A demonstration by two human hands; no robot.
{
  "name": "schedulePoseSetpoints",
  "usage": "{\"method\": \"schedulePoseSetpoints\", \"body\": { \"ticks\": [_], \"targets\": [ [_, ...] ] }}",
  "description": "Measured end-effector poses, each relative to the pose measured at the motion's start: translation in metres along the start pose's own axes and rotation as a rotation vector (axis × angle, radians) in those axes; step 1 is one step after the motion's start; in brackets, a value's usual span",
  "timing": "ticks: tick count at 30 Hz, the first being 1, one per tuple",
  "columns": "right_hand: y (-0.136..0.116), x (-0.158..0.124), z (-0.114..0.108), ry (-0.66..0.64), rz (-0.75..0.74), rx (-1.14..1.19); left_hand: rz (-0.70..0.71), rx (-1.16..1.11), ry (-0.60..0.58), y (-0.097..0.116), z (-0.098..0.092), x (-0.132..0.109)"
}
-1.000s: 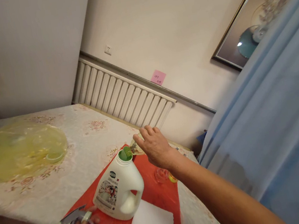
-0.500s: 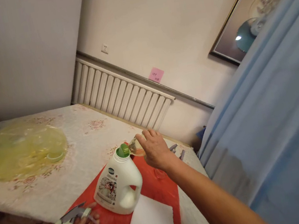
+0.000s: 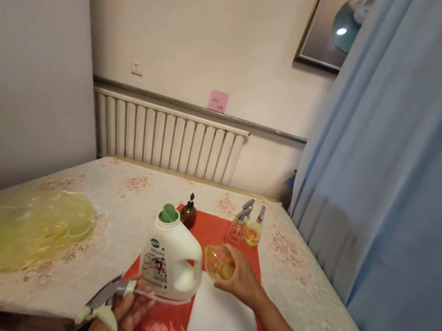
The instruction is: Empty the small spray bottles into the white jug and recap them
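My right hand (image 3: 241, 279) grips a clear spray bottle (image 3: 220, 262) without its top, with yellowish liquid inside, held over the white sheet (image 3: 221, 322). My left hand (image 3: 123, 317) holds a grey and pale-green spray trigger head (image 3: 108, 299), its clear dip tube pointing right. Between the hands a white detergent jug (image 3: 169, 260) stands upright on red plastic (image 3: 164, 327), its green-lined mouth uncapped.
Behind the jug stands a dark pump bottle (image 3: 188, 214). Several spray bottles (image 3: 252, 234) stand at the right. Yellow plastic (image 3: 27, 228) with a round green cap (image 3: 78, 230) lies left on the flowered bed cover (image 3: 124, 197). A blue curtain (image 3: 366, 162) hangs at right.
My right hand has brought the bottle from the jug's mouth down and toward me, now nearly upright. My left hand still holds the trigger head, raised slightly toward the right.
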State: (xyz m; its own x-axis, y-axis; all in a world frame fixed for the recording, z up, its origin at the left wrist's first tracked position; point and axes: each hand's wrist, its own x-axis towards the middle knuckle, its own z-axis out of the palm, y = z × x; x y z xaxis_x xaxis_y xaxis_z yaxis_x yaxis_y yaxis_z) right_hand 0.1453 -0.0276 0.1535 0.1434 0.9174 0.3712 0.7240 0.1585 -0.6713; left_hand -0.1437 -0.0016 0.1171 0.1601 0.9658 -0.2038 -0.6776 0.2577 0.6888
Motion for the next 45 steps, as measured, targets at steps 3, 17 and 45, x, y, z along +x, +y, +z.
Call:
{"method": "schedulePoseSetpoints", "body": {
  "ticks": [3,17,45],
  "targets": [
    [0.022,-0.032,0.007,0.007,0.069,0.005,0.081,0.051,-0.058,0.010,0.024,-0.002],
    [0.025,-0.081,0.000,-0.037,0.006,-0.043,0.128,0.199,-0.223,0.006,0.073,-0.010],
    [0.015,-0.085,0.013,-0.015,0.007,0.028,0.166,0.721,-0.383,-0.041,0.089,-0.013]
  ]
}}
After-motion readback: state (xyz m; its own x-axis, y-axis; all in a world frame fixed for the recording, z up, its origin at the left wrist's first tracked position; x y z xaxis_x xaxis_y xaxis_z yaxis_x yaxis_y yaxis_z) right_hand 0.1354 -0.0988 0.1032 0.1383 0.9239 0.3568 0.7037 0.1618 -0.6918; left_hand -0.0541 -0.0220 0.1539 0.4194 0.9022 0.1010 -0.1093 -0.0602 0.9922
